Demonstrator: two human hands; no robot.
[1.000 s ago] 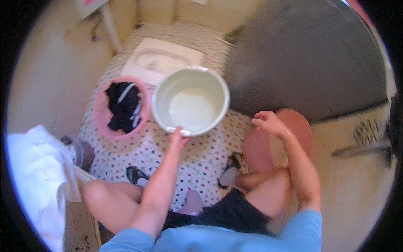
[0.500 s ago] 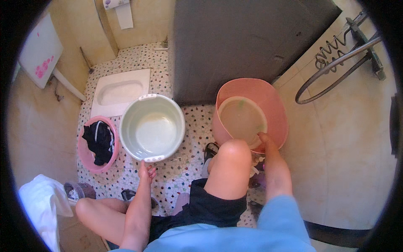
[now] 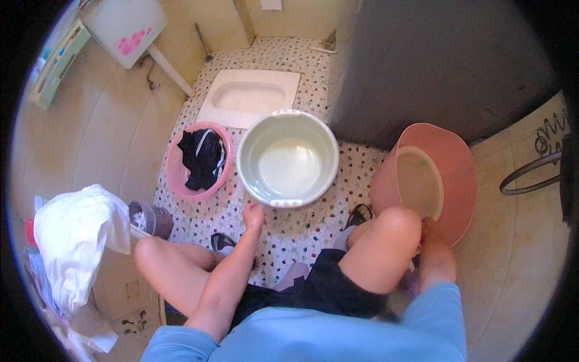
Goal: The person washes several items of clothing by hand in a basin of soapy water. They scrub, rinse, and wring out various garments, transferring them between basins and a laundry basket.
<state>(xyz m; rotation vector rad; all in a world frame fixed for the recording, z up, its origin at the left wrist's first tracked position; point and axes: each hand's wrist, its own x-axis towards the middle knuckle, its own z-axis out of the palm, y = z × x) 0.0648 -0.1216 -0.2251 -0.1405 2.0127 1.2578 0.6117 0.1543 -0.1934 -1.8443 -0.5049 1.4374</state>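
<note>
A pale green basin (image 3: 288, 163) stands on the floor in front of me, its inside shiny. My left hand (image 3: 255, 217) is at its near rim, left of the white grip, with the fingers curled in and no object showing in them. Whether it touches the rim I cannot tell. To the right is a tall pink tub (image 3: 455, 175) holding cloudy water (image 3: 420, 181). My right hand (image 3: 429, 234) is low at the tub's near side, partly behind my right knee; its fingers are hidden.
Dark clothes (image 3: 203, 158) lie in a small pink basin (image 3: 174, 172) at left. A squat toilet (image 3: 211, 108) is set in the floor beyond. A waste bin (image 3: 158, 220) and white cloth (image 3: 81, 238) are near left. A dark panel (image 3: 446, 66) rises behind the tub; a hose (image 3: 528, 172) hangs right.
The view has swung left, shifting the basins and tub rightward in the picture. My right hand has drawn back from the tub's near rim toward my knee. The left hand's fingers look more curled.
</note>
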